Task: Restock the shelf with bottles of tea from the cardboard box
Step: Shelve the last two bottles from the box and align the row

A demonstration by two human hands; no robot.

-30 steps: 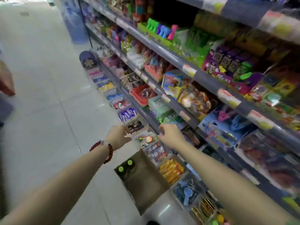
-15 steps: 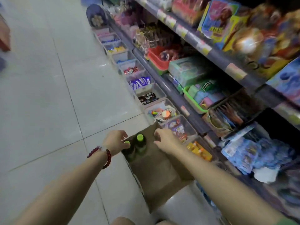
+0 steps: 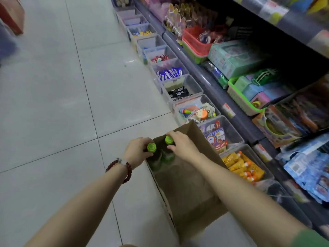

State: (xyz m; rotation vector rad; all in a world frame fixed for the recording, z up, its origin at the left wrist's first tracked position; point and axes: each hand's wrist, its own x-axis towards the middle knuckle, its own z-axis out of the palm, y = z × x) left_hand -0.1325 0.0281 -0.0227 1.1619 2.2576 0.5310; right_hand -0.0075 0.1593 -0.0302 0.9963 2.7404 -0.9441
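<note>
An open cardboard box (image 3: 188, 182) stands on the pale tiled floor (image 3: 62, 104), just beside the row of clear plastic bins (image 3: 179, 86) that runs along the foot of the shelf (image 3: 231, 104). Two bottles of tea stand upright, side by side, in the far corner of the box; the rest of its brown inside shows bare. The left hand (image 3: 137, 152) has its fingers curled round the neck of the left bottle (image 3: 151, 154), just under its green cap, thumb on the near side. The right hand (image 3: 181, 144) grips the right bottle (image 3: 168, 148) the same way, fingers wrapped over and past its green cap, thumb pressed to the neck below. Both bottles are dark with green labels, and their lower parts sit inside the box walls. A dark red bead bracelet (image 3: 124, 168) circles the left wrist, and a green sleeve edge (image 3: 309, 237) shows on the right arm. The bins hold small packets and toys; above them the shelf carries a red basket (image 3: 195, 41) and a green basket (image 3: 238, 97) of boxed goods
</note>
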